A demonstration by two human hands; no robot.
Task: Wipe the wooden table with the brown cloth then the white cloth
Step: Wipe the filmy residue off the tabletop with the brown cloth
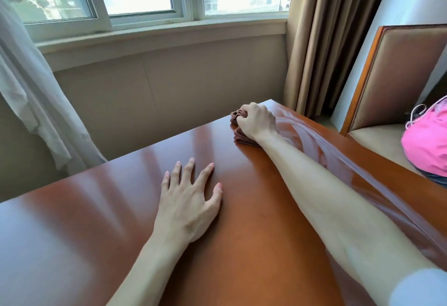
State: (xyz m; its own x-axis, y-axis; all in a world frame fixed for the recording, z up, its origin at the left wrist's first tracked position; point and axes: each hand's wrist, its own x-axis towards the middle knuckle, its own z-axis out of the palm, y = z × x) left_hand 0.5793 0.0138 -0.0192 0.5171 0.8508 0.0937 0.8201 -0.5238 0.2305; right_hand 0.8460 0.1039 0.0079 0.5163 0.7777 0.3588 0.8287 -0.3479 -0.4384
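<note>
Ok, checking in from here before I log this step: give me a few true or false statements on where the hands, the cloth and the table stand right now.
1. The right hand grips the brown cloth at the table's far corner. True.
2. The left hand holds the white cloth. False: it lies flat on the wooden table with fingers spread, holding nothing; no white cloth shows.
3. Wet streaks mark the table's right edge. True.
4. The brown cloth lies spread flat. False: it is bunched under the hand.
5. The chair beside the table bears nothing. False: a pink item lies there.
</note>
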